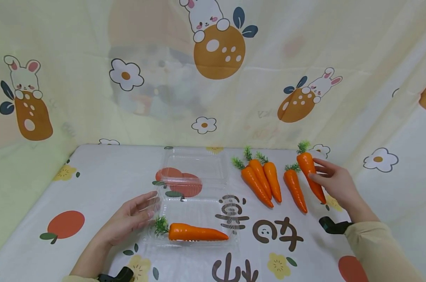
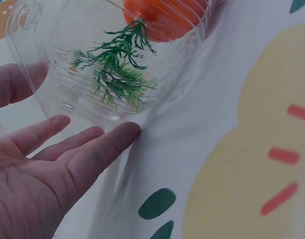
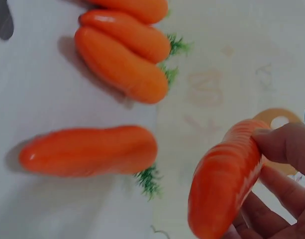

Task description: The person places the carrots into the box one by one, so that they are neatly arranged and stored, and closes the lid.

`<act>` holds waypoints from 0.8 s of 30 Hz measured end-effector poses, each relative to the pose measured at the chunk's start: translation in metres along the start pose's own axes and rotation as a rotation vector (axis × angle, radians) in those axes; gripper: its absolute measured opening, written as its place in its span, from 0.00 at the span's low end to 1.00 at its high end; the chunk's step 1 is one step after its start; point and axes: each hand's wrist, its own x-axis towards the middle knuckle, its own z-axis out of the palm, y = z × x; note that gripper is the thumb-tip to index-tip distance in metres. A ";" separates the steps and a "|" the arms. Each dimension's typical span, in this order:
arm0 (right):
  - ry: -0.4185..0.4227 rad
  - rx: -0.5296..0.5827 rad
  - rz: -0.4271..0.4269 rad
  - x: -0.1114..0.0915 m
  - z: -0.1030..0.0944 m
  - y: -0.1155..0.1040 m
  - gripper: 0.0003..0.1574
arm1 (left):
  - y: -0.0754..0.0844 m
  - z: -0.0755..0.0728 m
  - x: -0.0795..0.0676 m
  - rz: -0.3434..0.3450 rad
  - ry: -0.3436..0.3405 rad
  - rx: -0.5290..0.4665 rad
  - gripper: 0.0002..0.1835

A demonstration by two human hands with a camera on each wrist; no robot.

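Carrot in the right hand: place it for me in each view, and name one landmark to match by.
Head: the held carrot is right of centre, the rightmost carrot, in the right hand.
Left wrist: not in this picture.
Right wrist: lower right.
Shared landmark: the lone carrot just left of it in the head and right wrist views; absent from the left wrist view.

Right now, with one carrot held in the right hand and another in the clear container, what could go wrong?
The held carrot looks smooth and glossy, so it might slip or swivel in the right hand. The nearest loose carrot lies close beside it and could get knocked. The clear container looks thin, with the left hand only at its left side, so a bump might shift it and roll the carrot inside.
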 end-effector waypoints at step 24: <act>-0.114 -0.037 -0.296 -0.005 0.025 -0.070 0.39 | 0.000 -0.001 0.000 -0.013 -0.005 -0.004 0.37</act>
